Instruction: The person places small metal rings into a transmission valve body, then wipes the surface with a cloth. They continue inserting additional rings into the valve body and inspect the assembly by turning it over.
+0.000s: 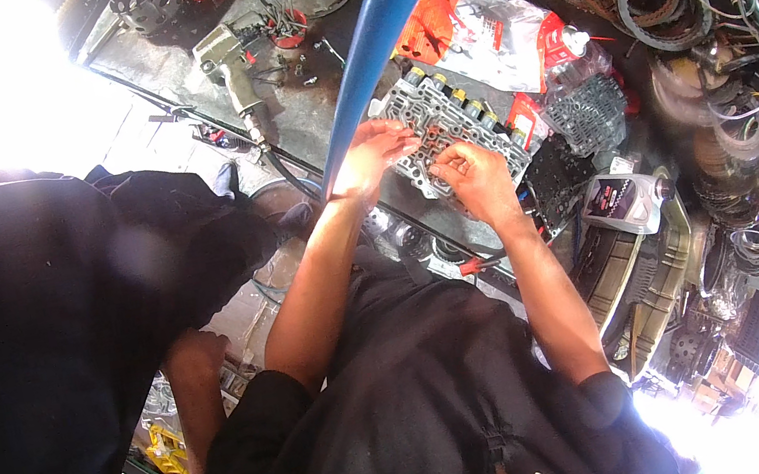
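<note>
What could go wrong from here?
The left hand and right hand work close together over the channelled metal block, so one might bump the other. The co-worker close by on the left could jostle the left forearm. Loose small parts beside the air tool might get knocked and lost.

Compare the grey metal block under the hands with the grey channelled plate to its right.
The metal block looks larger than the channelled plate. The block has yellow-topped parts along its far edge; the plate shows none. The left hand and right hand are over the block, not the plate. Both look grey.
</note>
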Motion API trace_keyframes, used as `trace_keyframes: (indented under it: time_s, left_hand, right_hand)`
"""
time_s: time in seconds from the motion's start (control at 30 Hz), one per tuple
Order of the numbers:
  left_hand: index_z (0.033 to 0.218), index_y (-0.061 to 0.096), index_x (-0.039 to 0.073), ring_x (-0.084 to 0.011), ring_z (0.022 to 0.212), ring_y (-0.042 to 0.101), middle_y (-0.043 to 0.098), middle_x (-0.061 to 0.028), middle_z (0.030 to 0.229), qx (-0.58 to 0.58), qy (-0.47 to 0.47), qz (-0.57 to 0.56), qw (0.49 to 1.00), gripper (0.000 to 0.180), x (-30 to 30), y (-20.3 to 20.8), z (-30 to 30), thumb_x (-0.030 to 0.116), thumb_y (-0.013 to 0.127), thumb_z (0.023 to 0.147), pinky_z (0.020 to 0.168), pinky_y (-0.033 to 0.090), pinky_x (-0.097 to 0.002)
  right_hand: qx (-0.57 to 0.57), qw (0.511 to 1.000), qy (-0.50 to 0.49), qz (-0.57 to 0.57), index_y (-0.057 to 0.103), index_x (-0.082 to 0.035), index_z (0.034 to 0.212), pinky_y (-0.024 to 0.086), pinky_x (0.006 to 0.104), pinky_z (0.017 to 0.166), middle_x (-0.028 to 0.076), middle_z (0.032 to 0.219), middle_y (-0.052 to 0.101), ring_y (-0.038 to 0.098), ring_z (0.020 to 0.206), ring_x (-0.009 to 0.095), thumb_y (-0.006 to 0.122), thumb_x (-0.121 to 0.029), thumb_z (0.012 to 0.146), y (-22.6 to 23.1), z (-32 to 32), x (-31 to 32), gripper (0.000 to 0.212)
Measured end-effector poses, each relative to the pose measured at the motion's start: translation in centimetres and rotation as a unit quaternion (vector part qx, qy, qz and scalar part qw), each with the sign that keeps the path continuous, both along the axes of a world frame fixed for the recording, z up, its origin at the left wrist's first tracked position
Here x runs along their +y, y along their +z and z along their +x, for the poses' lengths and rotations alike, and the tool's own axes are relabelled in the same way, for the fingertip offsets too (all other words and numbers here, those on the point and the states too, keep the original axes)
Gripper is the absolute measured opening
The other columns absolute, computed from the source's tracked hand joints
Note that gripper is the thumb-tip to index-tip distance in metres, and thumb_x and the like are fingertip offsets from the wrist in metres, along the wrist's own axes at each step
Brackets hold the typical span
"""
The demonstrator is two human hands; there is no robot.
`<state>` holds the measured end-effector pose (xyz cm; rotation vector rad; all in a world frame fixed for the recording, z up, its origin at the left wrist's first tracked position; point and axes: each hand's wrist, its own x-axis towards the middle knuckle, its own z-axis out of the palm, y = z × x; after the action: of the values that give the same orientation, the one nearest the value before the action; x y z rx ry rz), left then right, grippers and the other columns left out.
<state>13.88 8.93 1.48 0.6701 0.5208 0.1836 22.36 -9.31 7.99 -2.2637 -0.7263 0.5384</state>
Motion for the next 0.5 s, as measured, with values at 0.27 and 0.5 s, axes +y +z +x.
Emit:
trace_keyframes:
  time_s: [0.27,0.5]
  left_hand:
    - [0.116,0.064,-0.011,-0.0339,0.104,0.075,0.073,-0.0241,0.112,0.001,0.008,0.000,1.000,0.020,-0.17,-0.15,0.00,-0.001,0.057,0.100,0.099,0.061,-0.0403]
    - [0.117,0.064,-0.011,-0.0331,0.104,0.075,0.073,-0.0236,0.111,0.003,0.010,0.000,1.000,0.021,-0.37,-0.67,0.03,-0.001,0.058,0.100,0.099,0.060,-0.0403]
  right_hand:
    - [-0.093,0.993,0.079,0.001,0.076,-0.005,0.098,0.058,0.0421,0.081,0.014,0.093,0.076,0.074,0.088,0.033,0.076,-0.012,0.091,-0.71,0.02,0.01,0.010]
    - [-0.016,0.999,0.044,-0.017,0.075,-0.005,0.101,0.058,0.0444,0.082,0.016,0.096,0.075,0.073,0.089,0.036,0.071,-0.013,0.094,-0.48,-0.45,-0.14,0.011]
